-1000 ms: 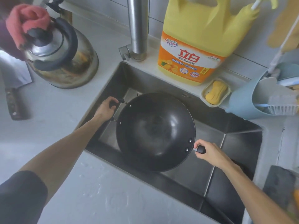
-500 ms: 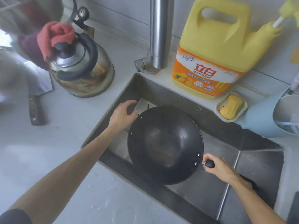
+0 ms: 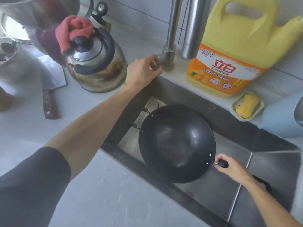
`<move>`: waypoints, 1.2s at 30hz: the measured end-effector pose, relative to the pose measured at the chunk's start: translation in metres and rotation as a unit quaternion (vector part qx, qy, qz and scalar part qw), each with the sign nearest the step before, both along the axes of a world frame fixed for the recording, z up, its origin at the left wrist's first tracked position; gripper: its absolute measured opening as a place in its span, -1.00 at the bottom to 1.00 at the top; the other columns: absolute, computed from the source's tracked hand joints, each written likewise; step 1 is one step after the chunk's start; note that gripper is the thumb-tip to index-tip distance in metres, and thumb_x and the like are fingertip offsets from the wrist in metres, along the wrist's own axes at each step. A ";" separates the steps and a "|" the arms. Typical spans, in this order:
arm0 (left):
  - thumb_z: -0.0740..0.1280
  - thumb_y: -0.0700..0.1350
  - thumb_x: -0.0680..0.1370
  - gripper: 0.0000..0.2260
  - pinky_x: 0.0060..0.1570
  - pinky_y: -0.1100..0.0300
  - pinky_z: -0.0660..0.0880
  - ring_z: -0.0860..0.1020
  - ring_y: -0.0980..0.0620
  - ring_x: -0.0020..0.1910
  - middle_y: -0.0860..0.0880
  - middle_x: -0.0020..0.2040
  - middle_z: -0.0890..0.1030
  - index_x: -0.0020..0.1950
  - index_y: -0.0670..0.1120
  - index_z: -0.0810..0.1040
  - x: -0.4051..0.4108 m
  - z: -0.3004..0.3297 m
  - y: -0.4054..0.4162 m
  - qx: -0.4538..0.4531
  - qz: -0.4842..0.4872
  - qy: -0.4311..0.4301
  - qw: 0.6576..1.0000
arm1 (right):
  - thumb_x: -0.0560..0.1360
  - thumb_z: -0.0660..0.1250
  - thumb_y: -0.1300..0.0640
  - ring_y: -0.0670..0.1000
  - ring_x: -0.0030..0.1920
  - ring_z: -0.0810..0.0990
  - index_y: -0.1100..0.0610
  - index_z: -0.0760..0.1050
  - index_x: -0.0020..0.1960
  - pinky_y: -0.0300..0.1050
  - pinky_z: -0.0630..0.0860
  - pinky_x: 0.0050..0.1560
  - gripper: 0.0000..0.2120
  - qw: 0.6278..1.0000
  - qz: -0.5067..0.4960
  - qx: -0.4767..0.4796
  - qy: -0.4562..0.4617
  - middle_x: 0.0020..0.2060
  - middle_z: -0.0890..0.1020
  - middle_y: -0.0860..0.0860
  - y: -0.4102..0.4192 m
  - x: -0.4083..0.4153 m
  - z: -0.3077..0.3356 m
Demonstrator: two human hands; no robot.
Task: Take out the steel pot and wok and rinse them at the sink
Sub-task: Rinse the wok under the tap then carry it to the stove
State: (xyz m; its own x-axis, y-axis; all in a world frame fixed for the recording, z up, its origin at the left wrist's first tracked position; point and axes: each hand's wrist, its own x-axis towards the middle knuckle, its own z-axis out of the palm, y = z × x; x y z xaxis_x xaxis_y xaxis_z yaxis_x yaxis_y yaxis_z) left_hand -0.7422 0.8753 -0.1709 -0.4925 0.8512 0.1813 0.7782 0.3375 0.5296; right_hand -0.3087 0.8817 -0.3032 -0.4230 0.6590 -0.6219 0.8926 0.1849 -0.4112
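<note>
At upper center, the left hand [image 3: 142, 71] curls its fingers at the faucet base [image 3: 167, 58], whether gripping is unclear. The black wok [image 3: 177, 143] sits in the sink [image 3: 213, 190] at center; right hand [image 3: 231, 167] grips its handle [image 3: 222, 163] at the wok's lower-right rim.

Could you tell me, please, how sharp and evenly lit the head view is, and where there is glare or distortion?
Head view: soft and hazy throughout; the wok shows pale glare patches inside, the kettle bright highlights; wide-angle bending curves the sink edges; the top-left corner is blurred, washed out.
</note>
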 end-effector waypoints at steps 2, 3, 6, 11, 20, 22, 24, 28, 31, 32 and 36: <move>0.28 0.06 0.45 -0.82 -0.21 0.22 0.41 0.54 0.05 -0.24 0.11 -0.12 0.67 -0.04 0.02 0.53 -0.001 -0.001 -0.001 0.005 0.008 0.002 1.000 | 0.38 0.43 0.07 0.12 -0.20 0.57 -0.14 0.43 -0.19 -0.07 0.45 -0.22 -0.81 1.000 0.002 0.002 -0.006 -0.22 0.63 -0.02 -0.002 -0.002 0.001; 0.28 0.06 0.45 -0.82 -0.21 0.23 0.38 0.54 0.05 -0.24 0.10 -0.12 0.67 -0.03 0.01 0.53 0.000 -0.004 -0.002 0.005 0.014 0.002 1.000 | 0.39 0.43 0.07 0.13 -0.19 0.57 -0.14 0.42 -0.19 -0.07 0.46 -0.20 -0.81 1.000 0.004 -0.002 -0.007 -0.22 0.63 -0.04 -0.003 -0.003 0.002; 0.27 0.14 0.48 -0.78 -0.17 0.22 0.40 0.60 0.06 -0.21 0.13 -0.12 0.65 -0.03 0.02 0.53 -0.002 -0.013 -0.012 0.012 0.064 -0.005 0.998 | 0.41 0.42 0.08 0.07 -0.22 0.54 -0.15 0.42 -0.19 -0.13 0.42 -0.22 -0.80 1.000 0.011 -0.014 -0.002 -0.21 0.63 -0.06 -0.002 -0.002 0.005; 0.34 0.20 0.45 -0.68 -0.18 0.17 0.46 0.56 0.10 -0.22 0.11 -0.12 0.59 0.05 0.01 0.47 -0.001 -0.041 -0.070 -0.025 0.055 -0.059 0.996 | 0.40 0.43 0.08 0.06 -0.15 0.57 -0.13 0.44 -0.17 -0.14 0.43 -0.18 -0.82 1.000 0.003 -0.018 0.011 -0.17 0.63 -0.07 0.001 -0.001 0.004; 0.20 -0.16 0.56 -0.60 0.17 -0.15 0.43 0.25 -0.21 0.38 -0.18 0.41 0.31 0.41 -0.05 0.31 0.053 -0.117 -0.105 -0.297 -0.048 0.051 0.952 | 0.37 0.47 0.12 0.11 -0.10 0.57 -0.16 0.42 -0.17 -0.06 0.47 -0.05 -0.73 0.999 0.018 -0.043 0.016 -0.11 0.66 -0.13 0.008 0.000 -0.001; 0.26 -0.29 0.50 -0.55 0.14 -0.15 0.46 0.26 -0.25 0.38 -0.23 0.42 0.26 0.37 -0.05 0.34 0.054 -0.125 -0.112 -0.249 0.017 0.032 0.968 | 0.36 0.48 0.10 0.07 -0.07 0.59 -0.16 0.45 -0.16 -0.06 0.48 -0.02 -0.75 0.999 0.013 -0.043 0.020 -0.10 0.66 -0.14 0.007 0.003 -0.004; 0.26 -0.25 0.52 -0.54 0.15 -0.15 0.45 0.32 -0.27 0.34 -0.25 0.39 0.29 0.40 -0.01 0.30 0.050 -0.130 -0.119 -0.265 0.060 -0.023 0.962 | 0.35 0.48 0.08 0.07 -0.02 0.60 -0.16 0.46 -0.14 -0.02 0.50 0.05 -0.77 0.999 0.012 -0.043 0.022 -0.10 0.66 -0.14 0.008 0.004 -0.005; 0.17 -0.15 0.60 -0.64 0.02 0.08 0.42 0.51 -0.15 0.03 -0.23 0.21 0.46 0.40 0.02 0.33 0.038 -0.129 -0.119 -0.265 0.062 -0.140 0.952 | 0.36 0.48 0.09 0.06 -0.02 0.59 -0.17 0.45 -0.17 -0.05 0.48 0.04 -0.76 0.999 0.010 -0.038 0.027 -0.10 0.66 -0.19 0.009 0.002 -0.003; 0.19 -0.24 0.58 -0.72 -0.01 0.22 0.34 0.51 -0.10 0.02 -0.22 0.20 0.49 0.27 -0.09 0.48 0.035 -0.123 -0.105 -0.224 0.080 -0.183 0.954 | 0.36 0.47 0.08 0.09 -0.06 0.58 -0.18 0.43 -0.18 -0.09 0.46 -0.04 -0.76 0.999 0.012 -0.035 0.024 -0.11 0.66 -0.17 0.008 0.002 -0.002; 0.18 -0.29 0.56 -0.72 -0.08 0.21 0.37 0.51 -0.09 -0.07 -0.21 0.13 0.53 0.23 -0.11 0.51 0.033 -0.120 -0.100 -0.231 0.084 -0.184 0.951 | 0.36 0.47 0.09 0.12 -0.10 0.58 -0.18 0.43 -0.18 -0.10 0.44 -0.11 -0.76 0.999 0.012 -0.033 0.021 -0.13 0.67 -0.12 0.009 0.001 -0.002; 0.15 -0.33 0.55 -0.70 -0.41 0.18 0.42 0.45 0.05 -0.45 -0.04 -0.20 0.53 0.13 -0.04 0.53 0.022 -0.098 -0.106 -0.295 0.051 -0.169 0.939 | 0.33 0.47 0.14 0.12 -0.13 0.58 -0.19 0.48 -0.22 -0.15 0.40 -0.18 -0.74 0.999 0.004 -0.040 0.029 -0.20 0.68 -0.04 0.008 -0.004 -0.004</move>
State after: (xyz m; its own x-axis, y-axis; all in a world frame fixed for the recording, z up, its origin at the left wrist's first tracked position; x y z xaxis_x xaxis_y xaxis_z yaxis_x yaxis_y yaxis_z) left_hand -0.7203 0.7695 -0.2690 -0.5221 0.6993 -0.4883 0.5460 0.7139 0.4385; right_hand -0.3128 0.8899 -0.3067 -0.4654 0.6040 -0.6470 0.8651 0.1559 -0.4767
